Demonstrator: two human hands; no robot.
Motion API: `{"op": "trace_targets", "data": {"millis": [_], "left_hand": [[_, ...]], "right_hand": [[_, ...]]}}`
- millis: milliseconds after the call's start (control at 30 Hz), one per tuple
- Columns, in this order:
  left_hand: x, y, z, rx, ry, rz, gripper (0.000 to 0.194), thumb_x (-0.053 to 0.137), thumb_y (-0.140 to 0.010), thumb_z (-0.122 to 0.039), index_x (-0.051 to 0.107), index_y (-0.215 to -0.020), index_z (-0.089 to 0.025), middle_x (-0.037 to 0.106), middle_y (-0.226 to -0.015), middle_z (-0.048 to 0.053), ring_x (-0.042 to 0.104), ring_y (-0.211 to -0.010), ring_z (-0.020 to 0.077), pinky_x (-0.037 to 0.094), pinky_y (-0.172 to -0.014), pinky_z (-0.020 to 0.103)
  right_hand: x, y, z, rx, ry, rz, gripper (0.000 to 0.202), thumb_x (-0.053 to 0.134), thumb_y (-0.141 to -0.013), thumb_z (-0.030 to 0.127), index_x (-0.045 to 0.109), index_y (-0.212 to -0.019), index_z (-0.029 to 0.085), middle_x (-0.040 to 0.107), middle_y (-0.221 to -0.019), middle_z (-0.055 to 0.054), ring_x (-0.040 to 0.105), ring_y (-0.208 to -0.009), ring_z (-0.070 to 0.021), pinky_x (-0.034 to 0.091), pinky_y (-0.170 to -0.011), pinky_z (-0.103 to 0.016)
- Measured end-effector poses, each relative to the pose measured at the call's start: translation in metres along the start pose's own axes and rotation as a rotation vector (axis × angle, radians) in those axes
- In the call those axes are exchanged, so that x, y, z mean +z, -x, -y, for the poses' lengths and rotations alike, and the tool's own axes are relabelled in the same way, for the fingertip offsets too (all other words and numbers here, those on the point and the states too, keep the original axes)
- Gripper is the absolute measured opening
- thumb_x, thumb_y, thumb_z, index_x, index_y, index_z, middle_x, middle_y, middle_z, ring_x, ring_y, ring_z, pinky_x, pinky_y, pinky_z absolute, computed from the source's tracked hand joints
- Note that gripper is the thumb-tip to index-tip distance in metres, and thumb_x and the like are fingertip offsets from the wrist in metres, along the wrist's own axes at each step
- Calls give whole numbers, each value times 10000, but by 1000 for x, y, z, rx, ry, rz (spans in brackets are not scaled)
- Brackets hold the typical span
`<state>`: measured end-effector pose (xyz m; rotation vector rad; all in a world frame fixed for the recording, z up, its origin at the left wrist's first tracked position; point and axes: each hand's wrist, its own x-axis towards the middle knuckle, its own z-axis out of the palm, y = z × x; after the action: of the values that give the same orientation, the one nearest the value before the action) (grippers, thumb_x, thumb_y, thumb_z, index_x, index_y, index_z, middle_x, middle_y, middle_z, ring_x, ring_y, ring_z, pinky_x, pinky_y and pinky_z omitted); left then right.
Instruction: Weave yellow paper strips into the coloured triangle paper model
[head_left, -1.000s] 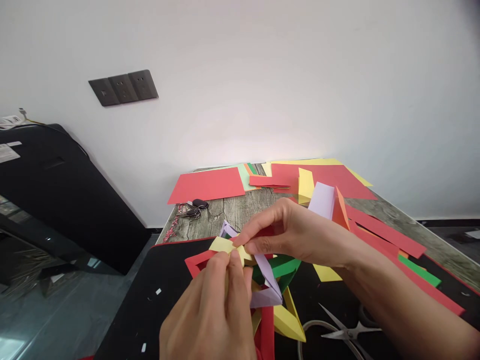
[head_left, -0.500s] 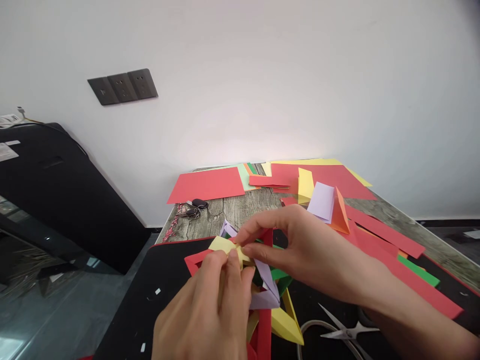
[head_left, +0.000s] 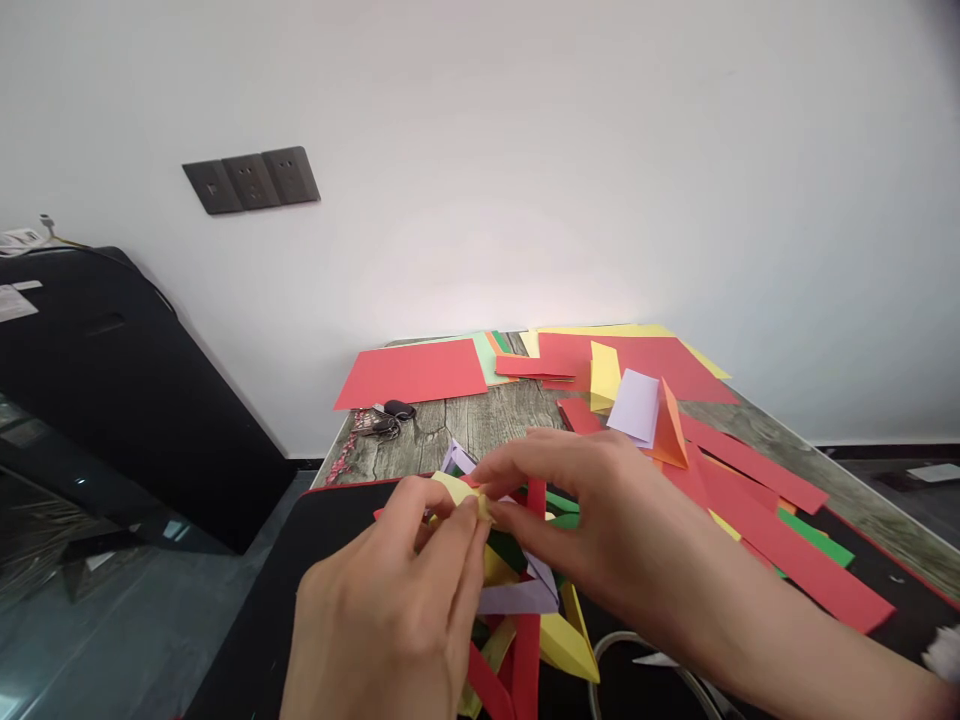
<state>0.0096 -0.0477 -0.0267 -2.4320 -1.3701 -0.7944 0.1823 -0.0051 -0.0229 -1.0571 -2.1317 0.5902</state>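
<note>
Now I'm pinching yellow paper [head_left: 453, 486], left hand [head_left: 397, 600] and right hand [head_left: 600, 510] nearly closed, well short of the desk's [head_left: 517, 412] far edge.

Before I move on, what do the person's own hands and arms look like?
The left hand and right hand show no glove or ring. The right forearm shows no watch or sleeve; a white patch at the picture's edge is too blurred to identify. The left forearm is out of view.
</note>
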Motion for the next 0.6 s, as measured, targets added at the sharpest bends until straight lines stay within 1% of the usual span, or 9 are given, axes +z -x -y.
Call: {"op": "trace_targets", "data": {"millis": [100, 167, 267, 367, 433, 500, 600], "left_hand": [[4, -2, -4, -89, 59, -42, 322, 403, -930, -132, 688, -798, -198, 663, -798, 13, 606, -505, 91, 516, -455, 191], [6, -4, -5, -118, 87, -64, 315, 413, -919, -136, 668, -741, -188, 653, -783, 11, 599, -493, 93, 497, -434, 196], [4, -7, -5, -118, 132, -68, 329, 406, -909, -134, 636, -679, -178, 630, -728, 1, 583, -468, 91, 484, -432, 203], [1, -10, -4, -129, 168, -59, 336, 412, -903, -142, 614, -637, -177, 608, -673, -11, 558, -447, 89, 466, -427, 206], [-1, -11, -3, -143, 172, -58, 347, 418, -903, -160, 587, -600, -177, 590, -642, -10, 544, -444, 95, 439, -408, 211], [-1, -12, -2, -156, 168, -54, 378, 408, -912, -187, 554, -563, -176, 562, -612, -6, 526, -439, 101, 421, -398, 219], [0, -13, -1, -190, 174, -39, 401, 408, -922, -219, 558, -553, -176, 535, -593, -9, 518, -447, 103, 437, -431, 228]], "right_hand": [[7, 7, 5, -128, 153, -80, 249, 518, -847, 83, 679, -992, 204, 714, -847, -62, 650, -738, -209, 484, -616, -321], [14, 10, 11, -185, 269, -111, 244, 505, -828, 47, 673, -964, 159, 688, -797, -92, 629, -737, -232, 487, -656, -361], [22, 13, 22, -204, 416, -88, 207, 505, -784, 52, 656, -920, 88, 637, -728, -122, 590, -710, -256, 492, -719, -455], [28, 13, 31, -199, 470, -112, 277, 525, -736, 62, 628, -992, 44, 611, -735, -123, 567, -694, -255, 487, -751, -517], [30, 14, 33, -204, 473, -118, 296, 567, -692, 55, 621, -983, 55, 602, -752, -114, 557, -702, -248, 489, -767, -521], [30, 16, 34, -185, 469, -95, 316, 606, -654, 55, 614, -969, 71, 599, -753, -103, 545, -702, -240, 496, -758, -505], [29, 17, 33, -126, 450, -90, 370, 588, -660, 20, 600, -1023, 86, 625, -771, -103, 557, -741, -249, 505, -714, -446]]}}
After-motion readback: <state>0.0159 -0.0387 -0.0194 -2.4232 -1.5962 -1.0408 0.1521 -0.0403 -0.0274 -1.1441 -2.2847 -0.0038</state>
